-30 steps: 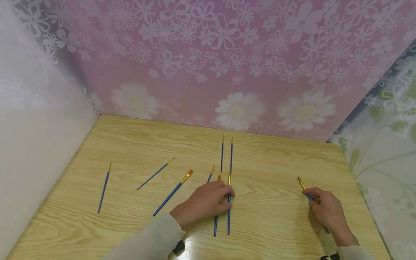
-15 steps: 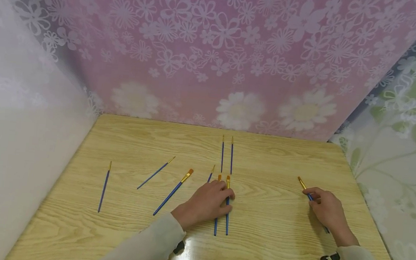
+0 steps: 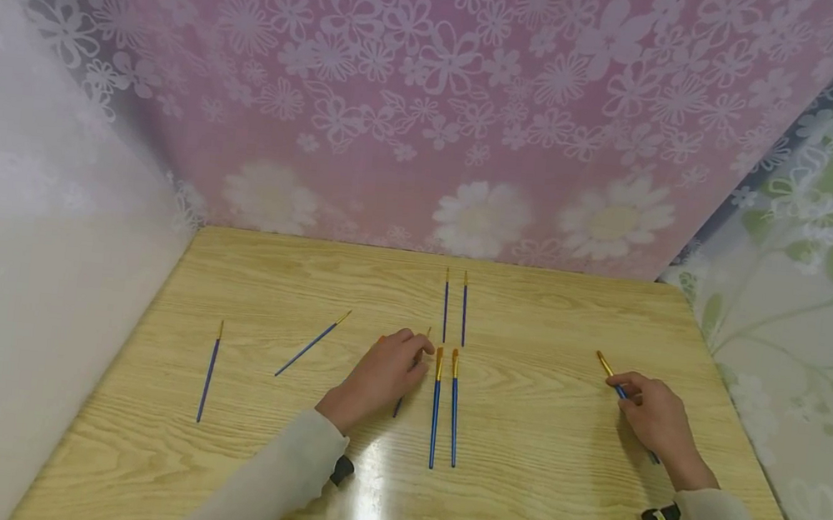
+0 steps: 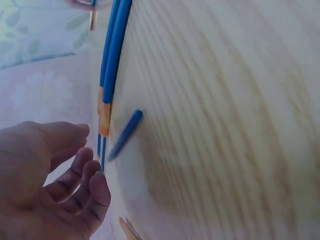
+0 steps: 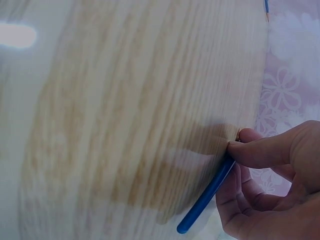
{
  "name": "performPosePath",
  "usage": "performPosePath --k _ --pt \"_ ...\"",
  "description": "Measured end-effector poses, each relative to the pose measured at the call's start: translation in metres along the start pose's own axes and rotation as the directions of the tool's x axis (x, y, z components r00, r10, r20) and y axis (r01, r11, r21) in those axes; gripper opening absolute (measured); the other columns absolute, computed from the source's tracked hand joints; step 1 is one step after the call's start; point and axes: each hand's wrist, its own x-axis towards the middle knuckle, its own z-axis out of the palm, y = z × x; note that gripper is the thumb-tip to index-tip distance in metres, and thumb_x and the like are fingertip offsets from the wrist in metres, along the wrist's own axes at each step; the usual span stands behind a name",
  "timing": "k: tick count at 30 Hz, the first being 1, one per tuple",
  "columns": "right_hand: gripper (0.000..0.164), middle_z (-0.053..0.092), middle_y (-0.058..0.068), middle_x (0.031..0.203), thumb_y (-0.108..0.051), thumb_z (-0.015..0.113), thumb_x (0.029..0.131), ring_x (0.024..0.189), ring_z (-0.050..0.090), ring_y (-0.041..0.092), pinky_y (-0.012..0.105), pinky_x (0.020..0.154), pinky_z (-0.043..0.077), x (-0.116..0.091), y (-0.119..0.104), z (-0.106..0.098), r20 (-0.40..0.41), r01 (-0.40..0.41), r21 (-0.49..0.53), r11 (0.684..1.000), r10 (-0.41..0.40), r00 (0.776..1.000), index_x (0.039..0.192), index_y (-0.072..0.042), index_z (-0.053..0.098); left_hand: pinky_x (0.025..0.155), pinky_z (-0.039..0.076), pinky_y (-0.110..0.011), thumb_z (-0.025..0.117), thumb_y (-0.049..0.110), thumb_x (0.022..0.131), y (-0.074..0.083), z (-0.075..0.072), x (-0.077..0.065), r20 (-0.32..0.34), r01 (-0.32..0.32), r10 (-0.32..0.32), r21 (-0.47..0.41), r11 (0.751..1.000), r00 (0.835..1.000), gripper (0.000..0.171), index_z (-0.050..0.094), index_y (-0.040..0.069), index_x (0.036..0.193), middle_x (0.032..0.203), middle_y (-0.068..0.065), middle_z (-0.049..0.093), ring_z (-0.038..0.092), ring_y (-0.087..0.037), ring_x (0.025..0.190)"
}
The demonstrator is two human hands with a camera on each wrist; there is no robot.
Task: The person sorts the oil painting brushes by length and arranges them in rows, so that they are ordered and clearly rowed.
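Note:
My left hand (image 3: 379,374), fingers loosely bent and holding nothing, hovers over a short thin paintbrush (image 3: 398,407); its blue handle end (image 4: 126,134) shows beyond the fingertips in the left wrist view. The same hand hides most of a wide flat paintbrush. Just right of it, two flat paintbrushes lie side by side, a left one (image 3: 435,417) and a right one (image 3: 454,423) that leans slightly. On the right, thumb and fingers of my right hand (image 3: 660,422) pinch a blue paintbrush (image 5: 206,200) with a golden ferrule, tilted tip to the upper left.
Two thin paintbrushes, one left (image 3: 445,313) and one right (image 3: 464,315), stand in line behind the flat pair. Further left lie a slanted thin brush (image 3: 310,345) and a nearly straight one (image 3: 208,378). Flowered cloth (image 3: 429,127) walls the wooden table (image 3: 530,489) at the back.
The right flat brush shifted slightly left at its bristle end, beside its neighbour. My left hand then let go and moved left over the short thin brush. The right hand stayed still.

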Motion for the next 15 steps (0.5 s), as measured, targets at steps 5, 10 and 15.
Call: performPosePath --k 5,10,15 --pt "0.031 0.073 0.032 0.112 0.007 0.067 0.098 0.096 0.072 0.048 0.056 0.073 0.058 0.0006 0.0002 -0.0001 0.001 -0.005 -0.002 1.000 0.005 1.000 0.129 0.005 0.071 0.087 0.055 -0.039 0.069 0.023 0.110 -0.0024 -0.0010 -0.0018 0.002 0.059 -0.059 -0.008 0.998 0.998 0.028 0.069 0.010 0.134 0.111 -0.003 0.066 0.061 -0.017 0.094" --pt "0.031 0.073 0.032 0.111 0.007 0.067 0.097 0.096 0.073 0.048 0.060 0.075 0.058 0.0014 0.0003 0.0009 -0.005 -0.001 -0.007 1.000 0.001 1.000 0.128 0.005 0.071 0.082 0.053 -0.037 0.072 0.023 0.108 -0.0021 0.0009 -0.0019 0.001 0.110 -0.110 -0.006 0.994 0.994 0.035 0.066 0.006 0.138 0.106 -0.003 0.065 0.058 -0.016 0.091" --pt "0.031 0.073 0.033 0.111 0.007 0.067 0.097 0.097 0.073 0.049 0.060 0.076 0.058 0.0016 0.0008 0.0015 -0.005 -0.004 -0.009 1.000 0.004 1.000 0.128 0.006 0.071 0.086 0.054 -0.043 0.071 0.022 0.108 0.0012 0.0032 -0.0019 -0.010 0.146 -0.146 0.003 0.989 0.989 0.036 0.065 0.004 0.139 0.107 -0.005 0.067 0.058 -0.018 0.090"
